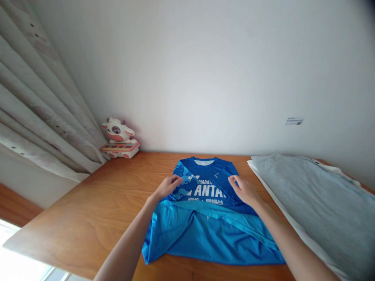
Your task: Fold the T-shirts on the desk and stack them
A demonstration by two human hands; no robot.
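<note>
A blue short-sleeved T-shirt (216, 238) with white lettering lies on the wooden table, its collar toward the wall. Both sleeves are folded inward over the chest; the left one has a light-blue cloud pattern. The lower part is turned up, so lighter blue fabric shows below the lettering. My left hand (169, 185) is over the shirt's left side beside the patterned sleeve, fingers loosely bent and nothing visible in them. Opposite it, my right hand (243, 189) is at the right sleeve, thumb and fingers slightly apart. Whether the fingertips touch the cloth is hard to see.
Grey and white cloth (316, 195) lies flat along the table's right side. A cow-shaped toy keyboard (120, 138) stands at the back left, beside a pale curtain (43, 86). Behind the wooden table (96, 210) rises a white wall with a small label (294, 121).
</note>
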